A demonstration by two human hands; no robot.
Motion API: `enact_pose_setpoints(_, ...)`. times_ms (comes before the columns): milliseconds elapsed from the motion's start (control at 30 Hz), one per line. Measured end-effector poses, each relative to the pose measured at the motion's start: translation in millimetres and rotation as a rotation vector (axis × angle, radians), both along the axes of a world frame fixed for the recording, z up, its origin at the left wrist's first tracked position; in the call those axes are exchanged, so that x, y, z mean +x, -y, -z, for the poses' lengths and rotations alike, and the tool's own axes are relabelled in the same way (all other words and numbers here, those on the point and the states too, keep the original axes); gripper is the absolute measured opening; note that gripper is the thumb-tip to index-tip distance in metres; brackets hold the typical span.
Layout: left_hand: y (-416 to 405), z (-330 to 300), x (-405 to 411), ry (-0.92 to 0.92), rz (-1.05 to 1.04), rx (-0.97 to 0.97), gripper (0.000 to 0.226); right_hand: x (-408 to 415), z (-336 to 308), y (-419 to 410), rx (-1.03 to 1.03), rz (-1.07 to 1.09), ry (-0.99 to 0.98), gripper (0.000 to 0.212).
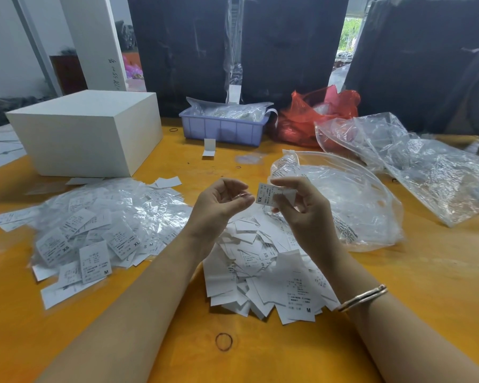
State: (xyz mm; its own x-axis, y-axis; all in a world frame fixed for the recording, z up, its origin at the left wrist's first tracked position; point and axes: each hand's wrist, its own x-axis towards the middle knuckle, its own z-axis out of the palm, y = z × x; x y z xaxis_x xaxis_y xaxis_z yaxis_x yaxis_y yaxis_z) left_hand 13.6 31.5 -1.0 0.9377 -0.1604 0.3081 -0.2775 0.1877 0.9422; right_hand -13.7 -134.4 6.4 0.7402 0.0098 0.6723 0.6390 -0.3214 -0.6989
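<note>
a person's right hand (302,208) pinches a white label (266,193) marked xs between thumb and forefinger, holding it on edge above an orange table (426,286). the other fingers of that hand are curled loosely under it. the left hand (219,203) hangs just left of the grip, close to the label but not touching it, with its fingers curled in toward the thumb. something clear glints at its fingertips, though it cannot be told whether they hold anything.

straight below the grip lies a heap (260,266) of loose white labels. well to the left of the grip, past the left hand, spreads a pile (103,222) of labels in clear sleeves, printed xs, m and xl. just behind the grip and to its right sits a large clear bag (357,194), crumpled. farther right lie more clear bags (426,167).

beyond the grip stands a purple tray (221,131), with a red bag (310,117) to its right and a white box (86,131) far to its left. nearer the camera than the grip, a rubber band (223,341) lies on the table between the forearms. a bracelet (362,297) circles the right wrist.
</note>
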Motion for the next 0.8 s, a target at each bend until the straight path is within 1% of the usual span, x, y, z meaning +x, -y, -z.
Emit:
enact_pose_setpoints(167,-0.8,1.1,1.4,0.000,0.005,0.001,0.019,0.7,0.1,-1.6,-0.088,-0.005,0.054,0.026)
enact_pose_setpoints(400,-0.8,2.2,1.9,-0.003,0.001,-0.006,0.020,1.7,-0.4,2.1,-0.008,-0.009,0.020,0.023)
enact_pose_setpoints(567,-0.6,1.8,2.4,-0.002,0.003,-0.005,0.020,1.1,-0.5,1.7,-0.020,-0.034,0.010,0.026)
enact_pose_setpoints(667,-0.4,2.6,2.5,0.001,0.005,0.001,0.019,1.3,1.8,-0.2,-0.055,-0.085,-0.044,0.030)
enact_pose_setpoints(800,-0.4,2.1,0.5,0.008,0.032,0.022,0.019,3.4,5.4,-0.1,-0.060,-0.146,-0.173,0.035)
